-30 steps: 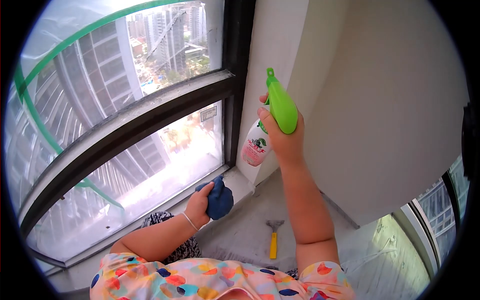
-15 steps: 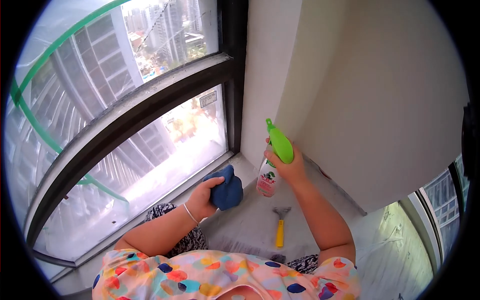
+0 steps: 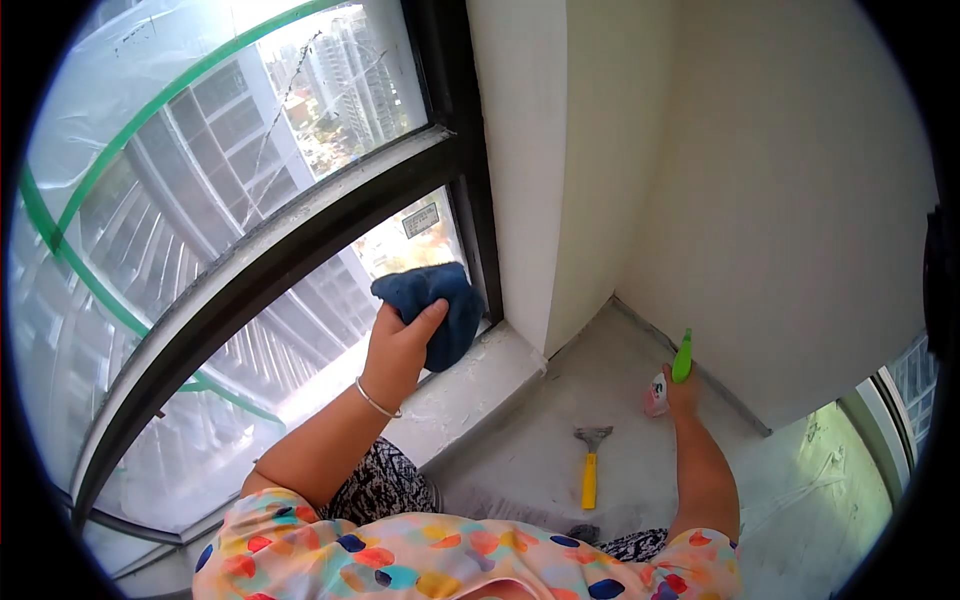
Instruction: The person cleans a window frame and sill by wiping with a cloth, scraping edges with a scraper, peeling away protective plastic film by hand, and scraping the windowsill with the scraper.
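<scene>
My left hand (image 3: 398, 345) is closed round a folded blue cloth (image 3: 440, 310), raised in front of the lower window pane near its right frame; whether the cloth touches the glass I cannot tell. Out to the right, my right hand (image 3: 684, 392) grips a spray bottle (image 3: 656, 396) with a bright green spray head (image 3: 683, 358), low beside the foot of the wall. Between my arms, a scraper (image 3: 590, 480) with a yellow handle lies on the grey floor, its blade end pointing away from me.
A dark window frame (image 3: 300, 220) curves along the left, above a pale sill (image 3: 490, 375). Green tape (image 3: 150, 110) and plastic sheeting show at the panes. A pale wall (image 3: 780, 200) stands ahead and right, with another window at the far right.
My left hand has lifted the cloth up toward the lower pane. My right hand has carried the spray bottle right and down toward the floor. The view has shifted slightly.
</scene>
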The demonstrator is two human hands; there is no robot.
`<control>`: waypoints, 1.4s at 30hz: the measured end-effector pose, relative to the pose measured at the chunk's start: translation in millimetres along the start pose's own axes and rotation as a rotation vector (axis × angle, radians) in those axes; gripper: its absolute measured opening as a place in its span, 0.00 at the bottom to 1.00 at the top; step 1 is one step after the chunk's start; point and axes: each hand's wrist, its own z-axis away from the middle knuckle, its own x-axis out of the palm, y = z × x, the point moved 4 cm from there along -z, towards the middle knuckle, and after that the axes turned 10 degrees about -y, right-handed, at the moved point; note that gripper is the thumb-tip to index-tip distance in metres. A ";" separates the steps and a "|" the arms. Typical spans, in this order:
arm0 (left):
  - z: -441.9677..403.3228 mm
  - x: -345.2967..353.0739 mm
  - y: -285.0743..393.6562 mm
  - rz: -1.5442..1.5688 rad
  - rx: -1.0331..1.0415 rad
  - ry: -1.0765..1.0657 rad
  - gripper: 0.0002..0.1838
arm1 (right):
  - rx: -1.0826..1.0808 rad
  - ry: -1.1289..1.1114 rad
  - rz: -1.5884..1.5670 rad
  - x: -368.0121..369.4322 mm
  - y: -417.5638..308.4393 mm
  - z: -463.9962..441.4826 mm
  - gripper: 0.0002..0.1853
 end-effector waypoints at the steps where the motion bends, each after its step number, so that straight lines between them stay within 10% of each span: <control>1: -23.3 6.1 30.2 -0.069 0.181 0.025 0.20 | 0.047 -0.029 0.010 -4.6 10.3 0.9 0.20; 4: -116.6 28.4 129.2 -0.578 0.880 0.198 0.11 | 0.105 -0.088 0.018 -18.5 48.8 7.9 0.20; 9: -246.8 61.9 190.4 -1.203 0.669 0.629 0.21 | 0.290 -0.201 0.097 -37.3 81.2 -5.7 0.21; 11: -225.8 66.7 167.1 -1.341 1.067 0.726 0.25 | 0.277 -0.341 0.077 -42.8 83.0 -5.2 0.21; 18: -191.2 43.8 103.3 -1.351 0.434 0.451 0.26 | 0.113 -0.398 0.158 -56.0 91.1 -3.2 0.22; 22: -196.1 27.7 182.2 -1.099 0.777 0.495 0.16 | 0.126 -0.391 0.184 -55.5 95.6 5.5 0.21; 26: -224.3 66.2 258.1 -1.791 1.258 0.424 0.22 | 0.151 -0.416 0.163 -57.8 94.1 12.0 0.22; 28: -227.2 85.1 263.8 -1.904 1.111 0.330 0.25 | 0.160 -0.395 0.119 -64.6 84.7 12.7 0.23; 39: -194.0 67.2 47.9 -2.464 1.132 0.079 0.10 | 0.143 -0.300 0.056 -57.0 92.6 6.6 0.21; 42: -188.0 64.2 10.3 -2.510 0.860 -0.025 0.10 | 0.198 -0.326 0.077 -59.8 99.9 8.1 0.23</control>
